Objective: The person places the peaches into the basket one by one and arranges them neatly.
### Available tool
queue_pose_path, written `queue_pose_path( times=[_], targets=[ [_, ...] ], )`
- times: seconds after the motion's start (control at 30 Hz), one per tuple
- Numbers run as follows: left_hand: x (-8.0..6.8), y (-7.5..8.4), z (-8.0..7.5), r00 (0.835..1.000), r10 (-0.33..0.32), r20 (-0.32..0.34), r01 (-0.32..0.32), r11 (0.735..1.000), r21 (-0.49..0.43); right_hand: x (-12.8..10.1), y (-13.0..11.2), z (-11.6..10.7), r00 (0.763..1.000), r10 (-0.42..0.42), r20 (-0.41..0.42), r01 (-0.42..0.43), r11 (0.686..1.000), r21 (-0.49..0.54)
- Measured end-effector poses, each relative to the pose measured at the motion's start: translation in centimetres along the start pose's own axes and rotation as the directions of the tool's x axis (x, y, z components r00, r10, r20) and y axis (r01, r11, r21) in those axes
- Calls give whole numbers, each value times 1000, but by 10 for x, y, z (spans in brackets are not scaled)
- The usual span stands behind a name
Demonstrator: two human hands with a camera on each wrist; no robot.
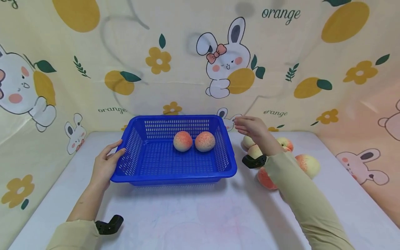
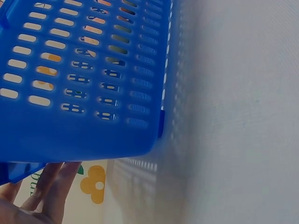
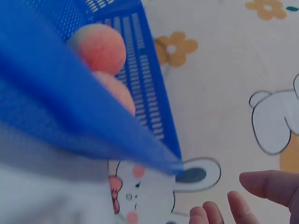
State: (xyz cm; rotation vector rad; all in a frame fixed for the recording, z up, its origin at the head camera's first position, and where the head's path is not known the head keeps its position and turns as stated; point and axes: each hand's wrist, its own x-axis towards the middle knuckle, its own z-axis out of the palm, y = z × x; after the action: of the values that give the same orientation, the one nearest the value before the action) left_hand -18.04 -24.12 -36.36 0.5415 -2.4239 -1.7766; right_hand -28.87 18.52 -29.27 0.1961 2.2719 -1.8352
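- One left hand (image 1: 104, 166), a black strap-on device (image 1: 109, 225) at its wrist, pinches the left rim of a blue basket (image 1: 168, 177), thumb and fingers closed about the edge.
- The basket, open side up, sits left of centre near the back of a white table (image 1: 175, 215), its long axis running left to right.
- Two peaches (image 1: 182, 141) lie side by side inside, right of the basket's middle and toward its back wall, in a left-right row.
- The right hand (image 1: 254, 130), fingers extended and holding nothing, hovers just beyond the basket's back right corner.
- Farther right, several loose peaches (image 1: 307, 166) are scattered on the table; the right forearm's tan sleeve (image 1: 306, 201) crosses in front, partly hiding some.
- Behind everything hangs a cream cloth (image 1: 187, 21) printed with rabbits and oranges.
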Motion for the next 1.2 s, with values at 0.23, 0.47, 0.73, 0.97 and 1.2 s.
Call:
queue_pose_path(
  times=[0.23,0.47,0.73,0.97,1.2],
  targets=[
    [0,0,0,1000,-14,6,14,1000,-1,-2,10,-17,999,8,-45,-8,1000,-11],
    [-1,1,0,1000,-13,1,13,1000,0,2,23,-28,993,20,-116,-18,1000,22],
    [0,-1,0,1000,-13,6,13,1000,5,7,31,-34,960,55,-274,-27,994,102],
    [0,0,0,1000,-12,5,12,1000,-11,10,39,-40,948,100,-302,-81,994,74],
    [-1,1,0,1000,-12,8,12,1000,-4,14,46,-43,947,144,-288,-157,987,-21]
  ],
)
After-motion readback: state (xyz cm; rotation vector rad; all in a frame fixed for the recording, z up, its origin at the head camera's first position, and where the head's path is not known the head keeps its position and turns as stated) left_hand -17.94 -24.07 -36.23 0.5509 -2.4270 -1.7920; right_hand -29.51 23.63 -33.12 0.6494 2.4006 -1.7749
